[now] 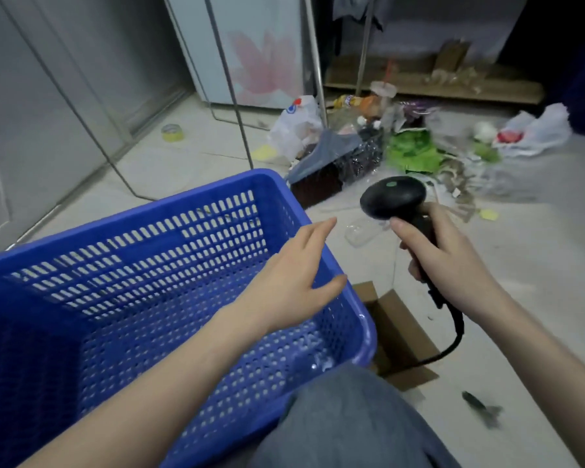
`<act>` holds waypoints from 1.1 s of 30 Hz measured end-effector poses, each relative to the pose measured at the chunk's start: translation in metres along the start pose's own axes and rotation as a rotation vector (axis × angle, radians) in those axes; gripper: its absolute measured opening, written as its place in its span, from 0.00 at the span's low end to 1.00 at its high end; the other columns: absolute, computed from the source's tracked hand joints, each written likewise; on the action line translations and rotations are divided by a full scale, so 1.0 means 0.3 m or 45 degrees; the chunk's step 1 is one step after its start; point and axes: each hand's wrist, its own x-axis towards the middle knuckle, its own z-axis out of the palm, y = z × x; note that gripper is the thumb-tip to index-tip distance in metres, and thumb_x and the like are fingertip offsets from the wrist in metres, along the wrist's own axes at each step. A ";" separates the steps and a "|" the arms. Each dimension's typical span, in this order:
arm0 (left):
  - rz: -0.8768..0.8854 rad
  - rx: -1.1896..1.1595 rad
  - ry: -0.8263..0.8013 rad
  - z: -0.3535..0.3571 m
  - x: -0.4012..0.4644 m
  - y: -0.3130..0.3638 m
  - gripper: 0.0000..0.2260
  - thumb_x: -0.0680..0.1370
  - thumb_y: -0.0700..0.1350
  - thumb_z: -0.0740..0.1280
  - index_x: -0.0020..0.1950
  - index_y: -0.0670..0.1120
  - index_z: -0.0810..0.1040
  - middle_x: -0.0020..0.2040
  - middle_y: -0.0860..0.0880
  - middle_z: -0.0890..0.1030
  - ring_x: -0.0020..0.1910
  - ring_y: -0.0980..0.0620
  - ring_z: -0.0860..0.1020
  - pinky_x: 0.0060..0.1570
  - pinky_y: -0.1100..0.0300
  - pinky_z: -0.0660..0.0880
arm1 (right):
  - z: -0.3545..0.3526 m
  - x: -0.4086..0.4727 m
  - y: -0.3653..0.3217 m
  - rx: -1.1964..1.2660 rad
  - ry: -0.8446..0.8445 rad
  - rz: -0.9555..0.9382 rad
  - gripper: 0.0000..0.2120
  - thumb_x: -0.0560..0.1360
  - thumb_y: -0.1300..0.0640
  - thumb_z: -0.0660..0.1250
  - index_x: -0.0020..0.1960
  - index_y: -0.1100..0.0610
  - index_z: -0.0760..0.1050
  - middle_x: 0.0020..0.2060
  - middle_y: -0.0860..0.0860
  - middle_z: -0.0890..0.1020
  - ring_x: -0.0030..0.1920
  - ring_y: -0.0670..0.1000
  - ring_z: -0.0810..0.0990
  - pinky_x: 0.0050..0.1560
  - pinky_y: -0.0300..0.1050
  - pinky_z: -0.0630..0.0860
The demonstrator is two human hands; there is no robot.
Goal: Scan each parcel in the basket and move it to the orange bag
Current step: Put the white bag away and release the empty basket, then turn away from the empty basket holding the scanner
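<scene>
From the head view, the blue basket (142, 298) sits on the floor at the person's left knee, and what shows of its slotted floor and walls holds no parcel; only a glint of something clear and wet-looking lies near its near right corner, too blurred to name. The left hand (284, 282) hangs over the basket's right rim with its fingers straight and loosely spread, gripping nothing. The right hand (453, 261) is wrapped round the handle of a black scanner (394, 197), whose head points forward and away from the basket, its cable (453, 339) trailing down past an open cardboard box (399, 336) that lies just beside the basket. No orange bag can be made out anywhere in view, so where the scanned parcels have gone cannot be told. Further off on the floor there is a scatter of litter: white plastic bags (296, 126), a grey bag (328, 150) on a dark box, green wrapping (411, 152) and a roll of tape (172, 132) near the wall. Judged from the bare basket, the job looks at or close to its end, with nothing visible left to scan; the part of the basket hidden under the left forearm and behind the near wall could still hide a small flat parcel, and that would be worth a look before calling it finished.
</scene>
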 end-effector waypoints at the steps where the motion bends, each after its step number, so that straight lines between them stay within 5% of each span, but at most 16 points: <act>1: 0.003 0.009 -0.008 0.028 0.023 0.001 0.32 0.80 0.56 0.61 0.79 0.51 0.48 0.77 0.54 0.56 0.73 0.53 0.61 0.69 0.52 0.64 | -0.003 -0.004 0.040 -0.008 -0.005 0.049 0.11 0.76 0.46 0.63 0.52 0.51 0.67 0.37 0.53 0.78 0.28 0.53 0.75 0.33 0.46 0.69; 5: 0.009 0.049 -0.015 0.132 0.102 -0.008 0.29 0.81 0.57 0.57 0.78 0.50 0.53 0.77 0.54 0.58 0.75 0.55 0.57 0.71 0.60 0.56 | -0.003 -0.019 0.198 -0.077 -0.055 0.187 0.13 0.76 0.48 0.66 0.49 0.52 0.64 0.38 0.53 0.77 0.33 0.54 0.77 0.35 0.46 0.72; 10: 0.044 0.109 -0.052 0.223 0.178 -0.030 0.24 0.82 0.57 0.55 0.76 0.50 0.63 0.75 0.52 0.63 0.73 0.55 0.61 0.72 0.61 0.52 | 0.015 -0.038 0.381 -0.229 -0.149 0.363 0.11 0.72 0.60 0.68 0.51 0.58 0.69 0.44 0.54 0.75 0.34 0.48 0.75 0.26 0.30 0.68; 13: 0.037 0.182 -0.123 0.259 0.213 -0.049 0.23 0.81 0.61 0.52 0.71 0.52 0.69 0.72 0.53 0.67 0.71 0.56 0.64 0.75 0.55 0.47 | 0.053 -0.054 0.487 -0.362 -0.244 0.410 0.09 0.71 0.59 0.69 0.48 0.54 0.70 0.45 0.51 0.71 0.40 0.50 0.75 0.36 0.36 0.70; 16: 0.073 0.312 -0.144 0.284 0.232 -0.070 0.30 0.75 0.67 0.44 0.66 0.55 0.74 0.67 0.57 0.72 0.68 0.58 0.67 0.74 0.55 0.42 | 0.102 -0.070 0.573 -0.438 -0.332 0.466 0.08 0.71 0.58 0.69 0.44 0.52 0.69 0.41 0.47 0.68 0.42 0.52 0.73 0.35 0.37 0.64; 19: 0.096 0.341 -0.093 0.295 0.232 -0.082 0.27 0.74 0.63 0.46 0.61 0.56 0.78 0.63 0.59 0.76 0.65 0.57 0.70 0.72 0.57 0.46 | 0.151 -0.078 0.632 -0.497 -0.400 0.506 0.13 0.72 0.58 0.68 0.55 0.54 0.74 0.48 0.51 0.71 0.45 0.51 0.73 0.40 0.42 0.67; 23: 0.116 0.293 -0.013 0.303 0.220 -0.082 0.22 0.75 0.58 0.50 0.56 0.54 0.81 0.58 0.59 0.80 0.61 0.56 0.73 0.71 0.56 0.51 | 0.214 -0.080 0.688 -0.522 -0.502 0.545 0.29 0.74 0.60 0.66 0.73 0.54 0.64 0.61 0.54 0.72 0.59 0.55 0.74 0.53 0.41 0.69; 28: 0.129 0.270 0.035 0.304 0.211 -0.080 0.21 0.75 0.54 0.51 0.54 0.53 0.82 0.56 0.58 0.80 0.59 0.55 0.73 0.70 0.56 0.52 | 0.264 -0.097 0.710 -0.524 -0.541 0.543 0.27 0.74 0.62 0.64 0.72 0.53 0.64 0.65 0.53 0.71 0.65 0.55 0.72 0.60 0.44 0.68; 33: 0.138 0.255 0.064 0.304 0.207 -0.084 0.20 0.76 0.54 0.52 0.58 0.52 0.80 0.61 0.56 0.78 0.65 0.55 0.69 0.72 0.57 0.49 | 0.271 -0.094 0.701 -0.476 -0.541 0.494 0.28 0.75 0.58 0.65 0.74 0.54 0.64 0.68 0.52 0.71 0.66 0.52 0.71 0.56 0.37 0.66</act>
